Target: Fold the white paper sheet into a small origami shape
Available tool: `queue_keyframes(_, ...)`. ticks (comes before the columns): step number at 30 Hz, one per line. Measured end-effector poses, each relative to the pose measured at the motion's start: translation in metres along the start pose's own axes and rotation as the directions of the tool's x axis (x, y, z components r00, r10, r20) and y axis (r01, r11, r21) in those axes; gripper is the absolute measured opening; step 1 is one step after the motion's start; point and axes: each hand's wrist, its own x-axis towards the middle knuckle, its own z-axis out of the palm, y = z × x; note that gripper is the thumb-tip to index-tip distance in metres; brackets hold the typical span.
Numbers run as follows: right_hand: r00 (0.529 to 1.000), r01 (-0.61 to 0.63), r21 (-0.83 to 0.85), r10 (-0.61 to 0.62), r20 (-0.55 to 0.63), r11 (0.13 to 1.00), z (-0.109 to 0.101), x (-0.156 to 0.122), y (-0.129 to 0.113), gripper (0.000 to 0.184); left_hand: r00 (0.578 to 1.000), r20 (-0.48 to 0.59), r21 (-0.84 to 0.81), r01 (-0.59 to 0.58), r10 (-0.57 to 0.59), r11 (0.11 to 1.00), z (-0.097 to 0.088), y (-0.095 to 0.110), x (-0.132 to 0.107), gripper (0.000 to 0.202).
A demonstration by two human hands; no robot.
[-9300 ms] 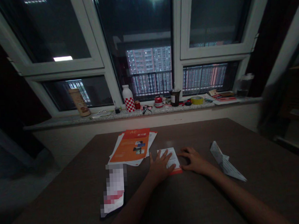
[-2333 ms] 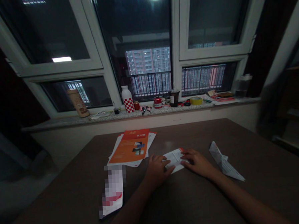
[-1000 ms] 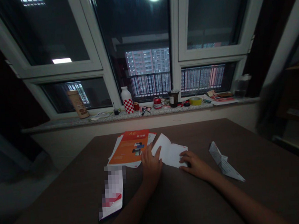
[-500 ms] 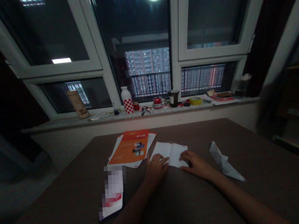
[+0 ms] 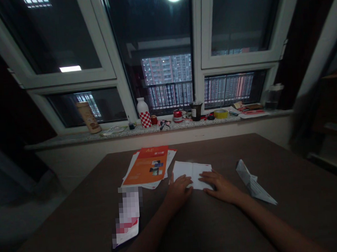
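Note:
A white sheet of paper (image 5: 192, 170) with a crease down its middle lies on the brown table (image 5: 207, 225). My left hand (image 5: 179, 190) rests on its left half, fingers stretched out over the near edge. On the right half lies my right hand (image 5: 220, 186), its fingers spread and pointing left. Both palms face down, and neither hand grips anything. To the right of my right arm sits a folded paper piece (image 5: 254, 184) with a pointed end.
An orange booklet (image 5: 146, 168) tops some white sheets at the left. Nearer me is a phone-like object (image 5: 128, 218), partly pixelated. On the windowsill (image 5: 116, 134) stand a checkered bottle (image 5: 144, 114), a tan tumbler (image 5: 88, 117), a dark cup (image 5: 196, 111) and yellow tape (image 5: 221, 114).
The paper now lies flatter, its middle crease less raised. My left hand has moved slightly right and its fingers are lower; my right fingers have spread further left across the sheet.

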Motion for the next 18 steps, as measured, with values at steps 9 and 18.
queue_keyframes(9, 1.0, 0.011, -0.021, -0.011, 0.001, 1.0, -0.0052, 0.0008, -0.0051, 0.041, 0.999, -0.045, -0.025, -0.007, 0.006, 1.0, -0.0004, 0.0017, 0.0005, 0.021)
queue_keyframes(18, 0.999, 0.042, -0.052, -0.041, 0.015, 0.998, -0.0023, 0.0011, -0.0051, 0.037, 0.996, -0.085, -0.031, -0.038, 0.035, 0.999, 0.0015, 0.0022, 0.0011, 0.021)
